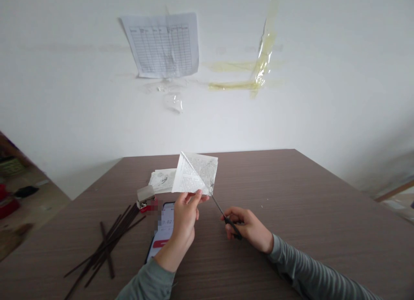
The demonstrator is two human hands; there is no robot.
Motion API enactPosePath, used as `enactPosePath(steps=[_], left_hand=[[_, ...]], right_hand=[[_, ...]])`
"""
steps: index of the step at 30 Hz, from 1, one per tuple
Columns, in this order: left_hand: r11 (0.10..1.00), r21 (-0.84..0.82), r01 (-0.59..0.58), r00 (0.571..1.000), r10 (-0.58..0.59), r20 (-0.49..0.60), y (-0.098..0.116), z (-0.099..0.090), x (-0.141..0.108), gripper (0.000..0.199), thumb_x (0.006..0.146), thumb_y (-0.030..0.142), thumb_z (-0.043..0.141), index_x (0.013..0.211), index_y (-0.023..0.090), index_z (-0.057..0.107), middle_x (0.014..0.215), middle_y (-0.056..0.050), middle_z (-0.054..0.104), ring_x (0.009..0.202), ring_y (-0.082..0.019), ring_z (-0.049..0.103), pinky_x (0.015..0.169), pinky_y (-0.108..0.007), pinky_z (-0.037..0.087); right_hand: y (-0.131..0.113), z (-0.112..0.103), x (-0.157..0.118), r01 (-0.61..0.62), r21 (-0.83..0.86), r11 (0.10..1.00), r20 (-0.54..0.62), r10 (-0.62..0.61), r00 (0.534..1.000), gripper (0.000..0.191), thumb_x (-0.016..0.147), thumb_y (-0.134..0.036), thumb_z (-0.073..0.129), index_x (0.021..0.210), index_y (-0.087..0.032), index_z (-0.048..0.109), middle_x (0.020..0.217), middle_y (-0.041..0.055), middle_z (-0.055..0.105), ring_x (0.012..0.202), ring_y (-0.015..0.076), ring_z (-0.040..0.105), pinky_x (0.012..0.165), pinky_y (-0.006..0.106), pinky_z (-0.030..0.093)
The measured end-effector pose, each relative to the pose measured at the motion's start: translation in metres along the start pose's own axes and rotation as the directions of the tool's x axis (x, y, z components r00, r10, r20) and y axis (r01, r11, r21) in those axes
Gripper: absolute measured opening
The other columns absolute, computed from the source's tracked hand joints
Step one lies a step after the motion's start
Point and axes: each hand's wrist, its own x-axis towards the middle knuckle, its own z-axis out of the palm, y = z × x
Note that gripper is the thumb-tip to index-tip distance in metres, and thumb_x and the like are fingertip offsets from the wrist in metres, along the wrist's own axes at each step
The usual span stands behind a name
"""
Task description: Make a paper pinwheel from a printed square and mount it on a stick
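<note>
A square sheet of printed paper (197,172) is held up above the table, with a pale diagonal line from its upper left corner to its lower right one. Pinching its lower edge between thumb and fingers is my left hand (186,216). My right hand (247,226) grips the black handle of a pair of scissors (218,205). Their blades reach the paper's lower right corner, in line with the diagonal. How far the blades are apart cannot be made out. Behind the sheet, more printed papers (161,180) lie on the table, partly covered.
On the brown table (291,192) a phone (164,231) lies partly under my left forearm. Left of it are a small open box (146,196) and a pile of thin dark sticks (108,244). A white wall behind bears a taped printed sheet (164,45) and yellowish tape (258,71).
</note>
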Motion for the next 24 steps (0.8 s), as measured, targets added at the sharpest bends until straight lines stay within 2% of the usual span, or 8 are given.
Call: enactPosePath(steps=[11,17,24], left_hand=[[1.000,0.010,0.008,1.000,-0.008,-0.009,-0.0079,0.0001,-0.0004,0.034,0.092,0.035,0.104,0.092,0.024,0.071,0.105,-0.011,0.090,0.085,-0.030,0.096,0.041,-0.018,0.032],[0.999,0.001,0.034,0.999,-0.034,-0.010,-0.0051,0.0021,-0.0020,0.028,0.094,0.031,0.100,0.092,0.024,0.073,0.103,-0.010,0.089,0.084,-0.028,0.095,0.041,-0.018,0.031],[0.999,0.024,0.034,0.999,-0.034,-0.015,-0.0029,0.0027,-0.0025,0.030,0.092,0.031,0.102,0.094,0.024,0.073,0.106,-0.011,0.091,0.085,-0.029,0.095,0.041,-0.018,0.031]], right_hand=[[-0.0002,-0.0031,-0.0011,-0.002,-0.016,1.000,0.008,0.002,1.000,0.040,0.094,-0.055,0.097,0.114,-0.025,0.081,0.081,0.0015,0.085,0.075,0.0234,0.073,0.080,0.040,0.061],[0.0019,-0.0033,-0.0008,0.006,-0.010,1.000,0.004,-0.006,1.000,0.040,0.095,-0.056,0.097,0.114,-0.025,0.081,0.081,0.0021,0.085,0.074,0.0228,0.071,0.079,0.039,0.059],[0.0025,-0.0040,0.0001,0.004,-0.024,1.000,-0.007,-0.004,1.000,0.038,0.094,-0.054,0.098,0.114,-0.025,0.083,0.080,0.0018,0.086,0.074,0.0238,0.074,0.077,0.039,0.060]])
